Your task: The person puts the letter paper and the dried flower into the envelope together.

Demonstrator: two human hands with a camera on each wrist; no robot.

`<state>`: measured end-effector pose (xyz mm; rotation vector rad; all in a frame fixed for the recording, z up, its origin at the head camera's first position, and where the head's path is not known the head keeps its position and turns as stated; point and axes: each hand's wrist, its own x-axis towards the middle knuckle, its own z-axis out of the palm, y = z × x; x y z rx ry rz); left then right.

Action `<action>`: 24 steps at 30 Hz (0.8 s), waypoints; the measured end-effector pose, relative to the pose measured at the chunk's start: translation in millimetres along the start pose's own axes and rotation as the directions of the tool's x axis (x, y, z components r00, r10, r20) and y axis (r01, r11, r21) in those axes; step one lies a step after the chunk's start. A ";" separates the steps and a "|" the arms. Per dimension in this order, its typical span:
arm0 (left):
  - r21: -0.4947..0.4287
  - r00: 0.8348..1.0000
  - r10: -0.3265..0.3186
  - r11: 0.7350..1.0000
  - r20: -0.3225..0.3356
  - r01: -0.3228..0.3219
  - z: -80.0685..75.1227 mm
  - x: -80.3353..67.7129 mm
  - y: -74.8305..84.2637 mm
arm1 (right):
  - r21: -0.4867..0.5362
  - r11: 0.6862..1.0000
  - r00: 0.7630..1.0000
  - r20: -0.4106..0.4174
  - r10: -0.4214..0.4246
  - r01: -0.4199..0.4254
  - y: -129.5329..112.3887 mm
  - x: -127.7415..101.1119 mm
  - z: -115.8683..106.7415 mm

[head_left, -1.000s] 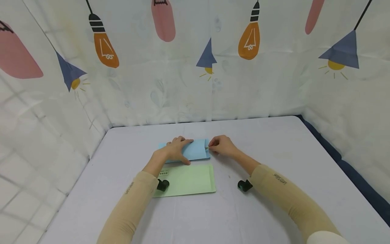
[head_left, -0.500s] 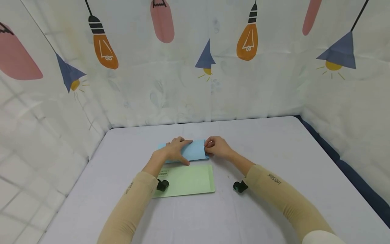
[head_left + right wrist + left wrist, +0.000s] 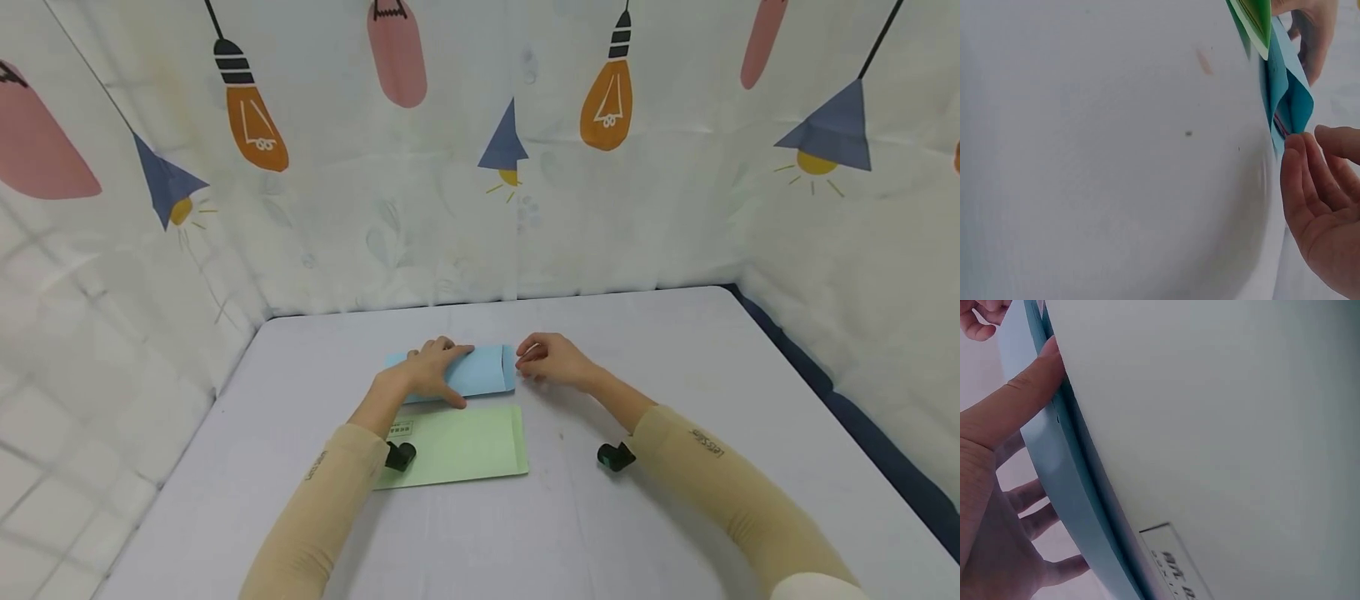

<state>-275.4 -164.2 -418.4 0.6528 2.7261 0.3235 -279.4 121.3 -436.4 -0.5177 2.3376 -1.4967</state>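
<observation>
Pressing blue envelope (image 3: 480,371) flat: left hand (image 3: 427,372) (fingers straight); right hand (image 3: 551,361) loosely curled, empty, beside its open end.

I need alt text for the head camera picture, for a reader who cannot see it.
A person's left hand presses flat on a blue envelope on a pale table, while the right hand hovers, loosely curled, at its right end. A green envelope lies nearer the person.

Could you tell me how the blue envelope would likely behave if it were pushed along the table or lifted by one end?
The blue envelope looks thin and flat, so it is probably light and would slide easily on the smooth table; the left hand presses it down. Its open end gapes near the right hand, so lifted there it would likely flex and droop.
</observation>
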 end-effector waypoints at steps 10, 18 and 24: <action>0.004 1.000 0.000 1.000 -0.006 0.000 1.1 -0.1 -1.7 | -0.075 0.997 0.999 0.033 -0.014 0.016 14.1 -17.4 -28.6; -0.048 0.999 0.030 0.998 -0.033 -0.032 0.4 -5.0 -11.3 | -0.167 0.986 0.999 0.036 -0.019 0.025 18.8 -38.9 -57.7; -0.105 0.994 0.002 0.994 -0.108 -0.014 -2.2 -18.7 -29.6 | -0.331 0.942 0.997 -0.035 -0.063 0.048 27.9 -58.4 -85.5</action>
